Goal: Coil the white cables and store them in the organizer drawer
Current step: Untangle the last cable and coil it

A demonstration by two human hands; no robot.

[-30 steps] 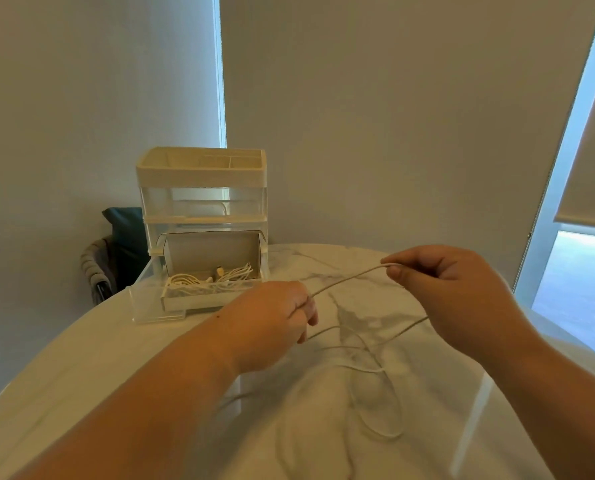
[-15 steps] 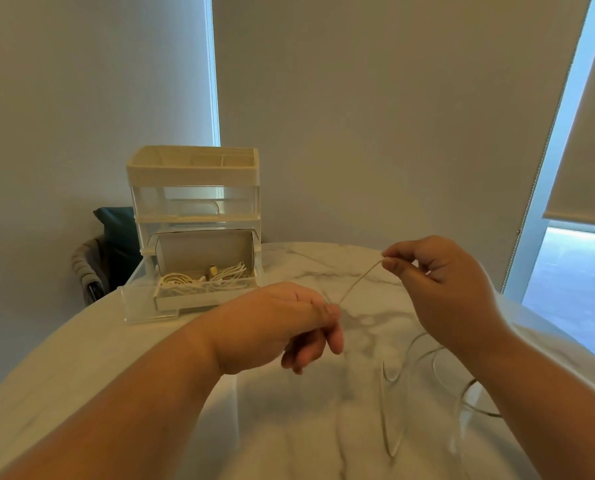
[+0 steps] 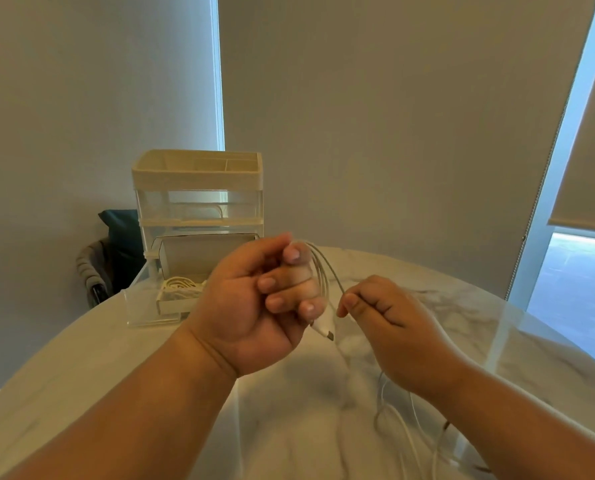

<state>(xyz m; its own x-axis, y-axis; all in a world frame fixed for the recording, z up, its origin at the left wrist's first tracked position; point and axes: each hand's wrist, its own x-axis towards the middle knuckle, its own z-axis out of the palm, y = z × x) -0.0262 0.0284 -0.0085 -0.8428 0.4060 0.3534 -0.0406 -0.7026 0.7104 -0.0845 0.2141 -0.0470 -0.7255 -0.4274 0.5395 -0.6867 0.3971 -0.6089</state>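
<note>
White marbled bench (image 3: 116, 375), pale walls, roller blind (image 3: 587, 133) half down at the right.
Left hand (image 3: 251, 306) is raised with its fingers curled; white cable (image 3: 324, 275) looped round them, plug (image 3: 325, 328) hanging below. Right hand (image 3: 389, 317), just beside it, pinches one strand; the slack trails onto the bench under that forearm. Behind the left hand: organizer (image 3: 199, 188), bottom drawer (image 3: 171, 306) pulled out, coiled cables (image 3: 180, 284) inside. Dark chair (image 3: 119, 244) beyond.
</note>
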